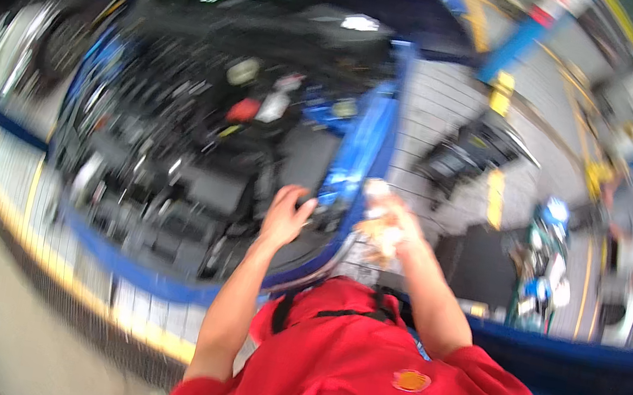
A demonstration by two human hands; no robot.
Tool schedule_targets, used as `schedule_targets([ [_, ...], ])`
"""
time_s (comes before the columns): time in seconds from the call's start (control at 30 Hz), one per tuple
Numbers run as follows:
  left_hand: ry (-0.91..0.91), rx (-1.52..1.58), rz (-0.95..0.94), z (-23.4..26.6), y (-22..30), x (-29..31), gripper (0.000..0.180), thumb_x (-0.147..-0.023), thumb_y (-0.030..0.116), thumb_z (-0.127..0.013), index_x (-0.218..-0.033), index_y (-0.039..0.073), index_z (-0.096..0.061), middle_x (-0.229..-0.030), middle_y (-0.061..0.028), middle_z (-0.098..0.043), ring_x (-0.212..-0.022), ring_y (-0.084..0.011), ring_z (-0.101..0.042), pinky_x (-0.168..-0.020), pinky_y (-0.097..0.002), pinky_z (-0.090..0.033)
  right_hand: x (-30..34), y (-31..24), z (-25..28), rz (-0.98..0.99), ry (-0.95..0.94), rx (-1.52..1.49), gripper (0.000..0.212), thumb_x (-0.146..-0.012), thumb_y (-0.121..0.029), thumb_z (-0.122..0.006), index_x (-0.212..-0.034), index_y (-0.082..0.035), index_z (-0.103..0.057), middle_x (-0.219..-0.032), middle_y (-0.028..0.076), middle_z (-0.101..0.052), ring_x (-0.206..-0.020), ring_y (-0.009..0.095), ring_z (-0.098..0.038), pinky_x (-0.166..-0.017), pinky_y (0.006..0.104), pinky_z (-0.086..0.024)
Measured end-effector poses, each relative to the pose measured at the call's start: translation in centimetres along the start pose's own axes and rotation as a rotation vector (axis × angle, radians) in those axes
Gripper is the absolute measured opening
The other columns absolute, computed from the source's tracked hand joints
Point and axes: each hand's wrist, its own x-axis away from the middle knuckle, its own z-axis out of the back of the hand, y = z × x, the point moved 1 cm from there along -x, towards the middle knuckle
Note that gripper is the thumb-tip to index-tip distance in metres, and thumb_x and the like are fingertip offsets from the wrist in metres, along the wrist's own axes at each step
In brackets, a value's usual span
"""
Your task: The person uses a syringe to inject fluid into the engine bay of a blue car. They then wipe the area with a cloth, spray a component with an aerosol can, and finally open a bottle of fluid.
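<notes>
Just right of the fender (360, 150), the blurred rag (378, 240) seems light, soft and limp, best bunched by its middle, with the right hand (403, 220) apparently closed round it; left of the fender, the left hand's (285, 216) thumb and fingers stand apart.

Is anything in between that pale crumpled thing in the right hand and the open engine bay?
Yes: the blue fender runs between the pale crumpled thing in the right hand and the engine bay. The left hand shows on the bay side of that fender.
</notes>
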Motion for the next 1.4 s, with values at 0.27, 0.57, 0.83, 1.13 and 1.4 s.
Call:
schedule_targets([
  [0.27,-0.451,0.723,0.231,-4.1,4.3,-1.2,0.034,-0.107,0.024,-0.051,-0.132,0.002,-0.057,-0.104,-0.0012,-0.062,-0.094,-0.0101,-0.056,-0.084,-0.0264,-0.046,0.3,4.6,-3.7,0.028,-0.209,-0.093,0.032,-0.096,-0.024,-0.068,-0.120,-0.005,-0.060,-0.101,0.004,-0.067,-0.089,0.014,-0.067,-0.077,0.0309,-0.057],
  [0.57,-0.482,0.626,0.229,-4.3,6.5,-1.4,0.022,-0.099,0.008,-0.062,-0.119,-0.002,-0.063,-0.107,-0.0048,-0.068,-0.093,-0.0105,-0.063,-0.086,-0.0269,-0.050,2.8,7.2,-2.2,0.082,-0.047,0.008,0.043,-0.095,-0.026,-0.070,-0.129,-0.004,-0.055,-0.105,0.003,-0.065,-0.092,0.011,-0.063,-0.076,0.0284,-0.054],
  [0.83,-0.567,0.576,0.132,-4.8,7.4,-1.4,0.025,-0.096,0.002,-0.065,-0.119,-0.002,-0.061,-0.107,-0.0060,-0.067,-0.095,-0.0120,-0.064,-0.086,-0.0268,-0.051,4.8,5.7,-0.3,0.177,0.068,0.553,0.046,-0.091,-0.030,-0.076,-0.120,-0.001,-0.055,-0.104,0.002,-0.063,-0.092,0.009,-0.059,-0.078,0.0271,-0.050],
  [1.13,-0.653,0.366,-0.096,-5.2,10.6,-2.1,0.027,-0.090,-0.004,-0.067,-0.117,-0.004,-0.067,-0.105,-0.0070,-0.059,-0.093,-0.0144,-0.063,-0.079,-0.0258,-0.052,7.8,4.3,-1.2,0.233,0.168,0.611,0.032,-0.096,-0.022,-0.068,-0.122,-0.002,-0.067,-0.102,0.003,-0.071,-0.096,0.009,-0.062,-0.088,0.0291,-0.051],
  [1.4,-0.645,0.193,-0.109,-5.2,12.6,-2.6,0.025,-0.088,-0.004,-0.068,-0.113,-0.003,-0.068,-0.105,-0.0039,-0.058,-0.082,-0.0098,-0.056,-0.073,-0.0230,-0.048,8.3,4.9,-0.6,0.356,0.334,0.687,0.031,-0.103,-0.024,-0.057,-0.128,-0.008,-0.065,-0.100,0.004,-0.072,-0.091,0.010,-0.062,-0.084,0.0315,-0.051],
])
